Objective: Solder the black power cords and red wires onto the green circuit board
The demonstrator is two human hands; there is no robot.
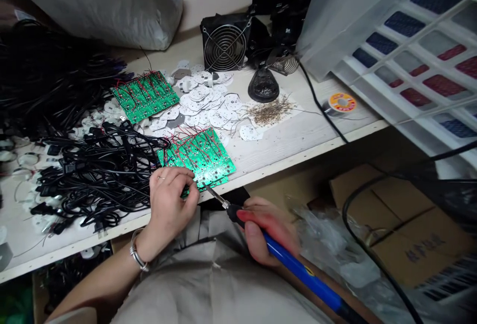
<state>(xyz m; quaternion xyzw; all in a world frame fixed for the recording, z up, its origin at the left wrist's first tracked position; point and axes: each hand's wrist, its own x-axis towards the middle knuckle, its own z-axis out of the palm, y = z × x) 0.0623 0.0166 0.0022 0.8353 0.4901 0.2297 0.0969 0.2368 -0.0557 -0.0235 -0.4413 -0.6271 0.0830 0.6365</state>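
Note:
My left hand (169, 200) rests on the near edge of a green circuit board panel (199, 157) with red wires, its fingers curled and pressing down by the board's front edge. My right hand (266, 232) is closed round a blue-handled soldering iron (294, 264), whose metal tip (212, 194) touches the board's near edge beside my left fingertips. A second green panel (145, 95) lies farther back on the left. A ring and a bracelet show on my left hand and wrist.
A tangle of black power cords (93, 175) lies left of the board. White round boards (208, 103) are scattered behind it, with a small fan (225, 40), an iron stand (264, 84), a solder spool (341, 103), wire clippings, and a cardboard box (402, 224) below right.

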